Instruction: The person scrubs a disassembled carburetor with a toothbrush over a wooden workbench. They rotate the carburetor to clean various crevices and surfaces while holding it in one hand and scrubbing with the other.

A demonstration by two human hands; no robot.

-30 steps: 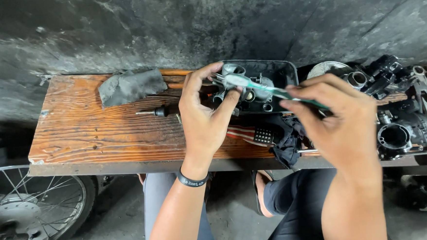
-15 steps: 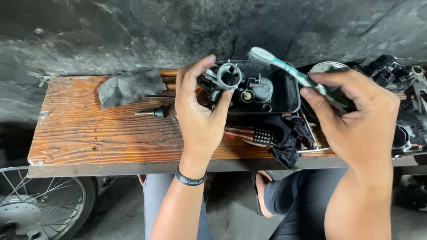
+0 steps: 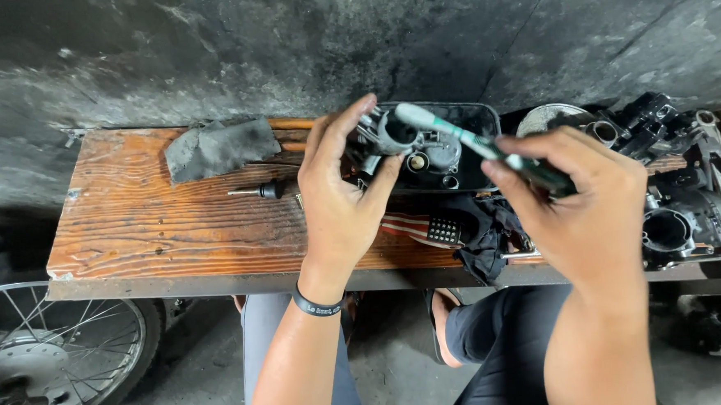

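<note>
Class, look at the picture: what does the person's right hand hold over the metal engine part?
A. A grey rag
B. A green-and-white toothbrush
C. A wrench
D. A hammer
B: the right hand grips a toothbrush whose head touches the carburetor held by the left hand.

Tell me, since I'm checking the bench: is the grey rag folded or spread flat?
Folded, loosely. The rag lies bunched on the wooden bench, with an edge doubled over and creases showing; neither hand touches it.
</note>
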